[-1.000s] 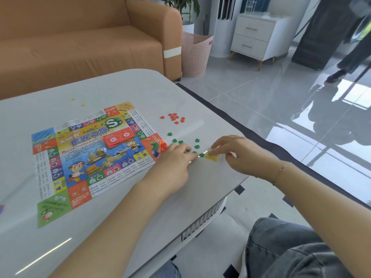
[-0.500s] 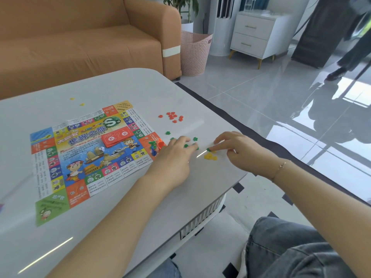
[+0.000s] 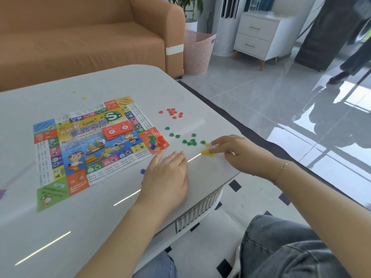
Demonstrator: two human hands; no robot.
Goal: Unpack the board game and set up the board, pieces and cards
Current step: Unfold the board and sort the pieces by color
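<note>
The colourful paper game board (image 3: pixel 88 149) lies flat on the white table (image 3: pixel 84 217), with a red card stack (image 3: pixel 117 132) at its centre and small pawns (image 3: pixel 157 141) on its right corner. Green tokens (image 3: pixel 188 141) are scattered right of the board, red tokens (image 3: pixel 173 113) farther back. My left hand (image 3: pixel 166 177) rests flat on the table, fingers straight, a blue token (image 3: pixel 143 171) just left of it. My right hand (image 3: pixel 239 152) touches the yellow tokens (image 3: pixel 207 152) with its fingertips.
Two yellow tokens (image 3: pixel 79 94) lie far back on the table. An orange sofa (image 3: pixel 84 37) stands behind, a pink basket (image 3: pixel 198 51) and a white drawer cabinet (image 3: pixel 259 35) on the tiled floor to the right. The table's edge runs close under my right wrist.
My left hand pulled back from the green tokens toward me and now lies flat. The right hand stayed by the yellow tokens, shifting slightly.
</note>
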